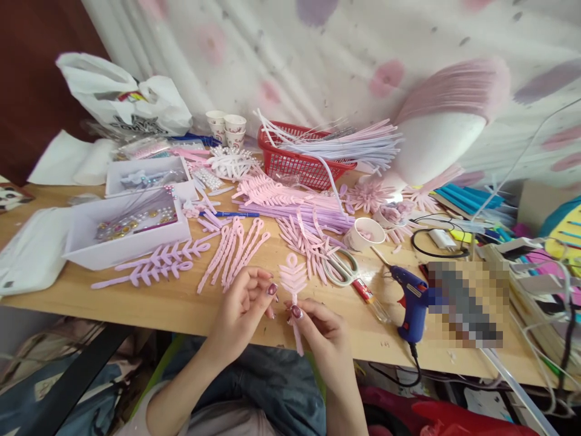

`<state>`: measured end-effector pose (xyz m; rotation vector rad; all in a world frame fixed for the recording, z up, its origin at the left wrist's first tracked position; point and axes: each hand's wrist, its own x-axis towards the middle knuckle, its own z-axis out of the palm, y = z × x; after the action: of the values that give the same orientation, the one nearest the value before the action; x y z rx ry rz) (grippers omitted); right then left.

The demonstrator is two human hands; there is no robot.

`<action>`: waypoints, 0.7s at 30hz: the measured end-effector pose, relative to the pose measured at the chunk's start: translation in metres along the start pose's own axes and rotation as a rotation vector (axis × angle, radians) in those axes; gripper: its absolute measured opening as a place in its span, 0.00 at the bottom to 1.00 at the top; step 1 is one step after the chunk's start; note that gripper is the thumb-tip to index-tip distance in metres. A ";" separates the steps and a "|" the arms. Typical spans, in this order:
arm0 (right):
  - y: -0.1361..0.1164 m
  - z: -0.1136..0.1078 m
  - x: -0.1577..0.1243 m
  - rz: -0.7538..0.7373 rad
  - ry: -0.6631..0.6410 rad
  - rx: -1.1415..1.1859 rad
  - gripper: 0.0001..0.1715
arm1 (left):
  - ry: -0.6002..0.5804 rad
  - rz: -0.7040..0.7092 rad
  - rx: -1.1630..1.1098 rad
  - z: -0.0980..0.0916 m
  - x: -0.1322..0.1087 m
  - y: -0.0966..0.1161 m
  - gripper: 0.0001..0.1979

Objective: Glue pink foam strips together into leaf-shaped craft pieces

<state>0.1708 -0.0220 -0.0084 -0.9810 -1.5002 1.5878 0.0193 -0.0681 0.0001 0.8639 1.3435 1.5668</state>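
Observation:
A pink pipe-cleaner leaf (293,280) stands upright over the table's front edge, its stem pinched by my right hand (320,332). My left hand (242,306) is curled just left of it, with its fingertips close to the leaf's lower fronds; whether they grip it is unclear. Finished pink leaves (236,249) and lilac ones (154,264) lie on the wooden table (181,303) just beyond my hands.
Scissors (341,266), a blue glue gun (411,303) and a paper cup (363,233) lie to the right. White trays of beads (129,233) sit at left. At the back stand a red basket (299,163) of pipe cleaners and a white foam cone (436,145).

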 end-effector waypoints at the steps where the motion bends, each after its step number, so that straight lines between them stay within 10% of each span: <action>1: 0.000 0.001 0.000 0.002 0.022 0.010 0.09 | 0.000 -0.009 0.001 0.001 -0.001 0.000 0.10; 14: -0.017 0.023 0.022 -0.185 0.193 0.137 0.09 | -0.283 -0.139 -0.012 0.013 0.005 0.019 0.14; 21: -0.023 0.009 0.033 -0.328 0.262 0.015 0.08 | -0.175 -0.100 -0.150 0.008 0.043 0.036 0.14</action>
<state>0.1482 0.0052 0.0130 -0.8464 -1.3828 1.1883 0.0040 -0.0266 0.0359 0.8091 1.1128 1.4596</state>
